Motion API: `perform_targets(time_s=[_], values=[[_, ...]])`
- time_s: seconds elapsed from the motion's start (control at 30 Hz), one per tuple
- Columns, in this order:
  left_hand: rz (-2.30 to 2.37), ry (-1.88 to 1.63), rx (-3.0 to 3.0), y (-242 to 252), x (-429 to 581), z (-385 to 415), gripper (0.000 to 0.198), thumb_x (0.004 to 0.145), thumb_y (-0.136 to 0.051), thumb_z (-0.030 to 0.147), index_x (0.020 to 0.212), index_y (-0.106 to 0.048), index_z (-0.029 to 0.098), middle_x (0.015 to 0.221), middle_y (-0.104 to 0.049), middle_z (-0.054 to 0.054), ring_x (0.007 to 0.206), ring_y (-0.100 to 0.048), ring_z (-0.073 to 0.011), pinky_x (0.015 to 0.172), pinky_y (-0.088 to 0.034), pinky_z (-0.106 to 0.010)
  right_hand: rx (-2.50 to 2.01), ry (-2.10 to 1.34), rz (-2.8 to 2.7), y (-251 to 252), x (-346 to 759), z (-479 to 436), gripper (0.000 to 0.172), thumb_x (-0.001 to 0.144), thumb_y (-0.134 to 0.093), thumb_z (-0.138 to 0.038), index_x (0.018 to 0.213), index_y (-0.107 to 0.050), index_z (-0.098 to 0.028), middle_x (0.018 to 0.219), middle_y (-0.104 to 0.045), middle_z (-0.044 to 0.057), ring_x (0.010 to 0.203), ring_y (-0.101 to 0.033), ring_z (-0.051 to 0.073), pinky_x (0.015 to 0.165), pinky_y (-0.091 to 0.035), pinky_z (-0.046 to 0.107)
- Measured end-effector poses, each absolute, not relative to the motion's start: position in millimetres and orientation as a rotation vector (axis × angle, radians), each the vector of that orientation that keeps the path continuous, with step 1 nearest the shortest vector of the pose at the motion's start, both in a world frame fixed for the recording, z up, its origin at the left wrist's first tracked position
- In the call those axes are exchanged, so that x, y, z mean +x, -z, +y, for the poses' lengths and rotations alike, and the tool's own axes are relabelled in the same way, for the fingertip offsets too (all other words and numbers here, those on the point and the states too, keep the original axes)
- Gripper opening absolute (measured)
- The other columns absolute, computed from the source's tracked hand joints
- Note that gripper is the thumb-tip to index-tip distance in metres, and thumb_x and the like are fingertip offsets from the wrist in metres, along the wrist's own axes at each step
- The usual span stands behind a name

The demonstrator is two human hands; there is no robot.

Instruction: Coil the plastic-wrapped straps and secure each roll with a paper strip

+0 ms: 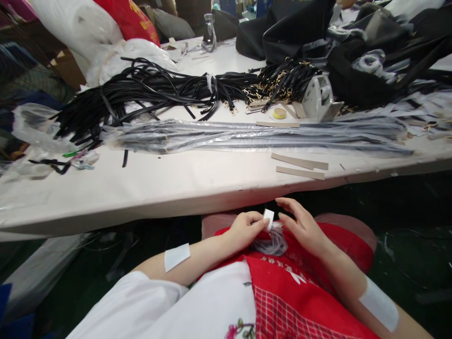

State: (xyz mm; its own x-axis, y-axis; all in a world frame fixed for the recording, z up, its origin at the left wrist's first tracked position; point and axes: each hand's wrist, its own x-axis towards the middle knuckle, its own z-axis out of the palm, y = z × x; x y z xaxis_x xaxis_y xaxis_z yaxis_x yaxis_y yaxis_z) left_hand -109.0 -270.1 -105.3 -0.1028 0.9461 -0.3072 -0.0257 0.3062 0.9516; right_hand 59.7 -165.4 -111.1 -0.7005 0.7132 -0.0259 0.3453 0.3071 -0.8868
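Both hands rest in my lap below the table edge, over a red apron. My left hand (246, 229) is curled, its fingertips pinching a small white tag (269, 217). My right hand (300, 225) faces it, fingers bent and touching the same tag from the right. Under both hands lies a bundle of clear, whitish plastic-wrapped strap (273, 244) on the red apron (300, 287). White patches are stuck on both forearms.
The white table (158, 188) carries a long clear plastic bag of dark straps (247, 136), a heap of black straps with gold clasps (169, 92), cardboard strips (300, 161), a yellow tape roll (279, 113), a white tape dispenser (319, 96) and black bags (370, 47) at the back right.
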Motion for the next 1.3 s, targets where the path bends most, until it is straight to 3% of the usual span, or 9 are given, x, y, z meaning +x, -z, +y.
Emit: perform_targets(time_s=[0.1, 0.2, 0.3, 0.4, 0.57, 0.7, 0.87, 1.03, 1.3], values=[[1.408, -1.11, 1.033, 102, -108, -271, 0.032, 0.087, -0.058, 0.039, 0.076, -0.07, 0.011, 0.08, -0.067, -0.006, 0.075, -0.059, -0.0162, 0.073, -0.046, -0.026, -1.184, -1.874, -1.878, 122, 64, -159, 0.053, 0.089, -0.045, -0.063, 0.102, -0.068, -0.016, 0.098, -0.071, 0.013, 0.089, -0.066, 0.027, 0.083, -0.051, 0.042], [1.401, -1.099, 1.16, 99, -106, -270, 0.029, 0.088, -0.057, 0.036, 0.086, -0.072, 0.011, 0.086, -0.069, -0.008, 0.079, -0.062, -0.0172, 0.076, -0.047, -0.026, -1.155, -2.266, -1.6, 128, 60, -164, 0.053, 0.076, -0.062, -0.066, 0.083, -0.071, -0.014, 0.077, -0.071, 0.008, 0.071, -0.064, 0.022, 0.067, -0.05, 0.033], [1.413, -1.053, 1.286, 96, -104, -268, 0.029, 0.091, -0.056, 0.034, 0.09, -0.073, 0.012, 0.087, -0.069, -0.008, 0.081, -0.062, -0.0175, 0.077, -0.047, -0.026, -1.146, -2.258, -1.549, 124, 54, -168, 0.045, 0.064, -0.077, -0.056, 0.073, -0.07, -0.013, 0.065, -0.067, 0.003, 0.058, -0.057, 0.015, 0.055, -0.042, 0.026], [1.439, -1.033, 1.347, 93, -102, -268, 0.027, 0.092, -0.053, 0.032, 0.089, -0.074, 0.014, 0.091, -0.068, -0.008, 0.087, -0.062, -0.0176, 0.082, -0.047, -0.027, -1.122, -2.134, -1.642, 117, 50, -168, 0.037, 0.065, -0.076, -0.049, 0.064, -0.068, -0.014, 0.059, -0.062, 0.0, 0.054, -0.051, 0.013, 0.051, -0.037, 0.024], [1.657, -1.024, 1.337, 89, -99, -271, 0.024, 0.089, -0.057, 0.029, 0.075, -0.071, 0.014, 0.095, -0.06, -0.009, 0.093, -0.057, -0.0185, 0.087, -0.046, -0.028, -1.058, -1.876, -1.838, 111, 50, -168, 0.025, 0.076, -0.063, -0.037, 0.061, -0.062, -0.016, 0.059, -0.055, -0.002, 0.057, -0.046, 0.013, 0.053, -0.034, 0.025], [1.6, -0.901, 1.24, 90, -100, -270, 0.023, 0.09, -0.052, 0.028, 0.082, -0.07, 0.015, 0.083, -0.066, -0.005, 0.078, -0.06, -0.0164, 0.074, -0.047, -0.027, -0.904, -1.628, -2.119, 109, 55, -165, 0.03, 0.084, -0.055, -0.034, 0.059, -0.057, -0.018, 0.06, -0.049, -0.001, 0.06, -0.045, 0.014, 0.056, -0.034, 0.026], [1.538, -0.978, 1.193, 89, -99, -264, 0.02, 0.089, -0.054, 0.029, 0.09, -0.068, 0.015, 0.086, -0.07, -0.003, 0.078, -0.063, -0.0161, 0.073, -0.047, -0.024, -0.712, -1.894, -2.093, 102, 63, -153, 0.038, 0.091, -0.051, -0.045, 0.069, -0.062, -0.017, 0.067, -0.055, 0.001, 0.066, -0.049, 0.016, 0.06, -0.039, 0.027], [1.613, -0.972, 1.222, 91, -97, -263, 0.017, 0.085, -0.059, 0.032, 0.091, -0.055, 0.018, 0.083, -0.067, -0.002, 0.071, -0.062, -0.015, 0.064, -0.046, -0.024, -0.864, -2.067, -1.943, 104, 67, -152, 0.034, 0.081, -0.067, -0.047, 0.075, -0.07, -0.014, 0.07, -0.064, 0.003, 0.067, -0.055, 0.017, 0.063, -0.042, 0.028], [1.647, -0.842, 1.305, 88, -91, -262, 0.039, 0.081, -0.063, 0.032, 0.112, -0.045, 0.017, 0.091, -0.068, -0.007, 0.08, -0.064, -0.0203, 0.072, -0.047, -0.032, -0.924, -2.33, -1.816, 101, 65, -143, 0.027, 0.069, -0.078, -0.037, 0.076, -0.068, -0.013, 0.069, -0.067, 0.002, 0.062, -0.059, 0.015, 0.059, -0.045, 0.025]])
